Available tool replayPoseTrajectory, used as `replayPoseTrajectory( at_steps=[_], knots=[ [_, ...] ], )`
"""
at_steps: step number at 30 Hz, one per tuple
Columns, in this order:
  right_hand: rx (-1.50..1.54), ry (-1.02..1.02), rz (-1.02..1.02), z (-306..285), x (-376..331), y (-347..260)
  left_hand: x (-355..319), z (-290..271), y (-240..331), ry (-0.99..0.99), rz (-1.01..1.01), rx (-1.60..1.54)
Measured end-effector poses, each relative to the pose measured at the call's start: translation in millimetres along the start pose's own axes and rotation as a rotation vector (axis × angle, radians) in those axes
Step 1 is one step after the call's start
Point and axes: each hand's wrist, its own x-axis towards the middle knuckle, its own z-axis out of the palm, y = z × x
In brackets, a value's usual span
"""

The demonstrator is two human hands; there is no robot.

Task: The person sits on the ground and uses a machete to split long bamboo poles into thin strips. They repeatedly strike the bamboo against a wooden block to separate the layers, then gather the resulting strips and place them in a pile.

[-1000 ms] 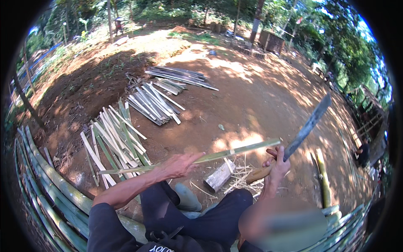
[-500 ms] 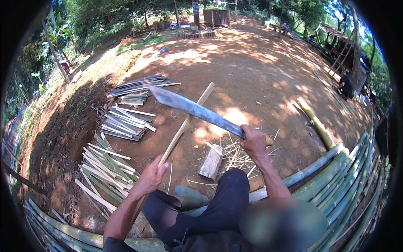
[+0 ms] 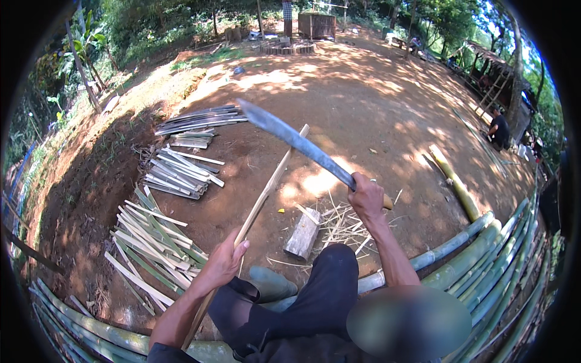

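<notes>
My left hand (image 3: pixel 224 261) grips a long split bamboo strip (image 3: pixel 264 195) partway along its length. The strip slants from beside my left thigh up to the right, its far end raised off the ground. My right hand (image 3: pixel 367 198) is closed round the handle of a machete (image 3: pixel 296 140), whose brown butt shows past the fist. Its broad, dull blade points up and to the left and crosses the strip near the far end; whether it touches cannot be made out. Below, a short wood block (image 3: pixel 303 235) lies beside a scatter of thin bamboo shavings (image 3: pixel 344 224).
Split strips lie in piles on the left: pale and green ones (image 3: pixel 154 242) nearest, more bundles (image 3: pixel 181 173) beyond. Long green bamboo poles (image 3: pixel 469 254) run across behind my legs and to the right. A yellowish pole (image 3: pixel 455 183) lies at right; a person (image 3: pixel 498 129) crouches far right.
The machete's tip has shifted right and slightly down, with the blade now nearer the strip's far end. My left hand and the strip have dipped a little.
</notes>
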Motion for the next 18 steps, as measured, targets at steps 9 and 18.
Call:
replayPoseTrajectory(
  at_steps=[9, 18],
  knots=[
    [0.021, 0.0, -0.032, -10, -4, 4, -4, -6, 10, -0.202, -0.195, -0.367],
    [-0.003, -0.015, 0.039, 5, -6, 6, -5, -4, 7, -0.278, -0.257, -0.495]
  ],
)
